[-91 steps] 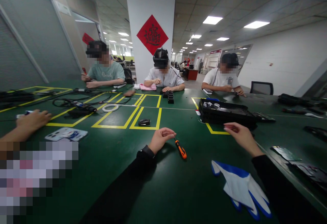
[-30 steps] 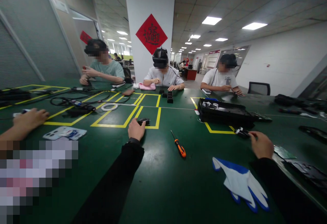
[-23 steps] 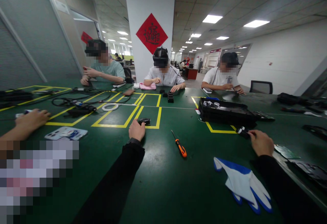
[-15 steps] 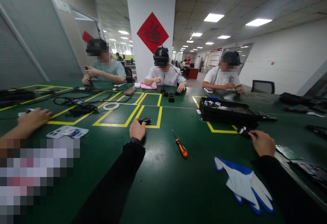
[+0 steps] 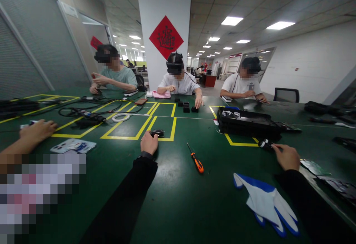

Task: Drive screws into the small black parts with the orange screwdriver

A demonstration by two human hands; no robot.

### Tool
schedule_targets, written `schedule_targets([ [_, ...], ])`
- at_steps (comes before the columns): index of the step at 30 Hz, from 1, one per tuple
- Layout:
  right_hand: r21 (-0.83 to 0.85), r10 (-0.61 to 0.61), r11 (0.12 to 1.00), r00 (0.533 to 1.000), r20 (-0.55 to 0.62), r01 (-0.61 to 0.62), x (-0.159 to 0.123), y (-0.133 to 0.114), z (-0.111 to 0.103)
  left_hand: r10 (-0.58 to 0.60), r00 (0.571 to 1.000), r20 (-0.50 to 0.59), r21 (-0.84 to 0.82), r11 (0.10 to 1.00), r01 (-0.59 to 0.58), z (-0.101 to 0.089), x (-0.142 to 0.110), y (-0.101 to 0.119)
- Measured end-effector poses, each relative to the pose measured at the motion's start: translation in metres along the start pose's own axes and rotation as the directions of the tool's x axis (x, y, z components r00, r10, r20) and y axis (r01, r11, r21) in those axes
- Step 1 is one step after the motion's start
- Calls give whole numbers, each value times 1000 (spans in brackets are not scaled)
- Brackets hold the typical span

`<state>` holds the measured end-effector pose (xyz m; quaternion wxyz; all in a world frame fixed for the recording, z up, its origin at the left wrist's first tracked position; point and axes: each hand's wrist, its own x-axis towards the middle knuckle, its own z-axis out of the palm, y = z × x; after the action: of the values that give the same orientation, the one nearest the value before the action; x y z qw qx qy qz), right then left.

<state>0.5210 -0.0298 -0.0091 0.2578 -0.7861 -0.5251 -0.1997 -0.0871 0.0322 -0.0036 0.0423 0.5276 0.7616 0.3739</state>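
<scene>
My left hand [image 5: 149,142] is closed on the end of a small shiny black cylinder-like part [image 5: 158,133], which lies within a yellow taped box. Farther right, my right hand [image 5: 287,157] pinches a small black part with white bits [image 5: 265,144] just in front of the black tray-like housing [image 5: 247,121]. Between the hands lies a screwdriver [image 5: 196,161] with an orange and black handle, its tip toward the far side. A white and blue work glove [image 5: 265,199] is spread on the green table [image 5: 180,207] nearer to me.
Across the table sit three people in headsets; one has a hand [image 5: 198,100] on small black blocks [image 5: 186,106]. At left are a co-worker's hand [image 5: 39,129], a phone [image 5: 72,146], black cables [image 5: 89,116] and a white cable coil [image 5: 120,117]. Circuit boards [image 5: 315,167] lie far right.
My left hand has left the screwdriver and moved left onto the black cylinder part. My right hand has shifted right and taken the black-and-white part. A person opposite has moved a black block closer.
</scene>
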Motion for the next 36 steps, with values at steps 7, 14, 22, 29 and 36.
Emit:
schedule_targets([
  [7,31,28,999,1000,8,-28,1,0,0,-4,1000,24,-12,1000,5,-1,0,0],
  [14,-11,-5,1000,999,41,6,3,-1,1,18,1000,7,-22,1000,-17,-1,0,-1],
  [22,-23,-49,999,999,-7,48,1,5,3,56,998,-11,-8,998,-57,0,3,-4],
  [29,15,-55,998,997,-56,56,-2,-3,-8,123,992,-2,-34,992,-123,-2,24,-26],
  [36,94,-291,952,957,-21,292,-4,-68,-59,301,951,72,99,947,-307,-5,14,-15],
])
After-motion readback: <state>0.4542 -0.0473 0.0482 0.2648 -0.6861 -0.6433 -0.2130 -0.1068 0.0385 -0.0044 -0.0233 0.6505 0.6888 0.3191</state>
